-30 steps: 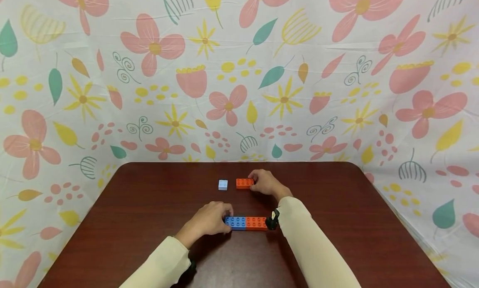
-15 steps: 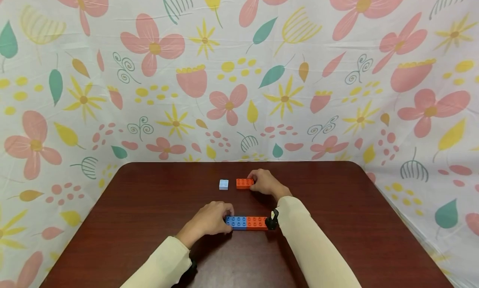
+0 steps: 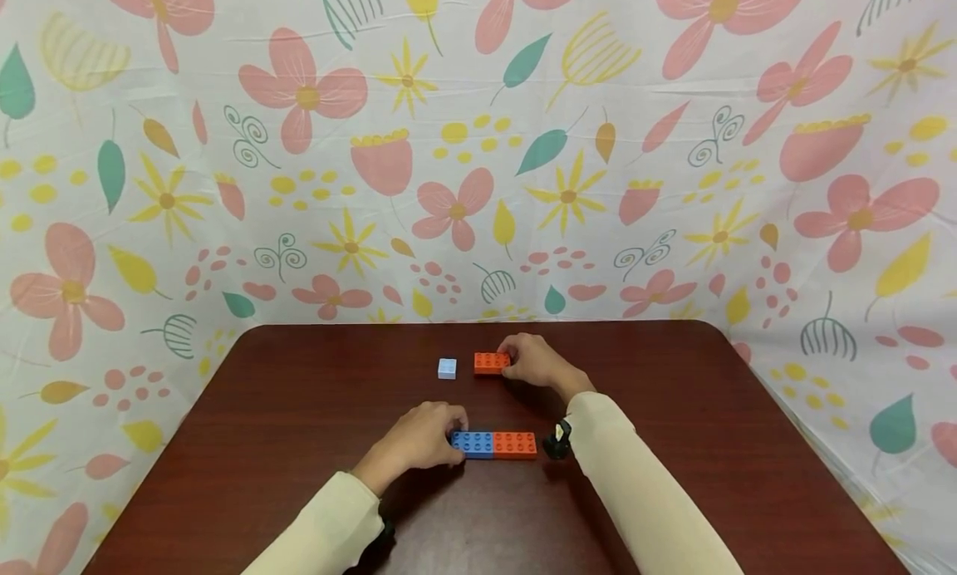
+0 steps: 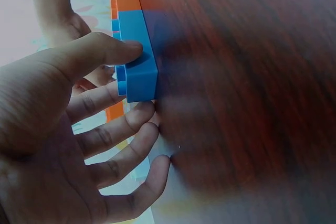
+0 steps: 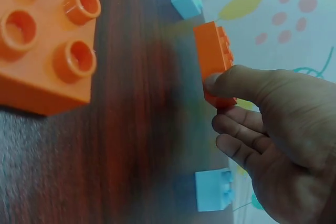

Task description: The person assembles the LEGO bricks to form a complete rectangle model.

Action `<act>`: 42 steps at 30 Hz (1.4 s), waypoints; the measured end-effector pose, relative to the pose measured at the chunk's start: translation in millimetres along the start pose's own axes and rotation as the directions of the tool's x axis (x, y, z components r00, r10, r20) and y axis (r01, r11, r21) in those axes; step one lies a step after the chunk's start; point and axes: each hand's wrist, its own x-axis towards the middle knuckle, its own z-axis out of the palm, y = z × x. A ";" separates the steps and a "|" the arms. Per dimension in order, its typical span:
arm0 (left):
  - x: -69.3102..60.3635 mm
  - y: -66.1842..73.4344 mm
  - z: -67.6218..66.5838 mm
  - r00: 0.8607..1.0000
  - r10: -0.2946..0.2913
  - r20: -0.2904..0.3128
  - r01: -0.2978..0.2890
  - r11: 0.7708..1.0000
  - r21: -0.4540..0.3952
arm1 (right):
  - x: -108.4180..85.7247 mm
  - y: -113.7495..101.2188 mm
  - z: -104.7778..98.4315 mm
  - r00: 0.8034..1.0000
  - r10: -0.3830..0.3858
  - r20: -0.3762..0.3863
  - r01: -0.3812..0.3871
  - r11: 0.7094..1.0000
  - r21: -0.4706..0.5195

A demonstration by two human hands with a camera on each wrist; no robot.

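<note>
My left hand (image 3: 422,436) grips the left end of a blue toy building brick (image 3: 476,444), thumb on its near side and the index finger behind. End to end with it lies an orange brick (image 3: 515,444); both are two studs wide and rest on the table. Farther back, my right hand (image 3: 540,362) pinches another orange brick (image 5: 211,59) between thumb and fingers, its studs facing up. Whether that brick is off the table is hard to tell. The remaining fingers of my left hand touch the tabletop, seen in the left wrist view.
A small light blue brick (image 3: 447,369) stands left of the held orange brick. A second light blue brick (image 5: 212,190) shows in the right wrist view and is hidden behind my right hand in the head view. The brown table (image 3: 299,375) ends at a flowered cloth (image 3: 456,209).
My right hand and its orange brick have shifted slightly back and to the right. The right forearm now leaves the front orange brick's end uncovered. My left hand has stayed in place.
</note>
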 end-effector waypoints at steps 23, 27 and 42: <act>-5.9 0.4 1.6 0.999 0.022 -0.027 -0.022 1.000 -0.018 | -46.8 -9.9 -20.6 0.985 -0.142 -0.095 0.140 0.990 -0.027; -5.8 0.4 1.3 1.000 0.016 -0.026 -0.016 1.000 -0.016 | -55.5 -12.4 -17.5 0.980 -0.174 -0.100 0.173 0.985 -0.020; -4.9 3.9 -2.1 1.000 0.018 -0.024 -0.019 1.000 -0.016 | -82.4 -26.8 -5.5 0.975 -0.209 -0.075 0.207 0.978 -0.031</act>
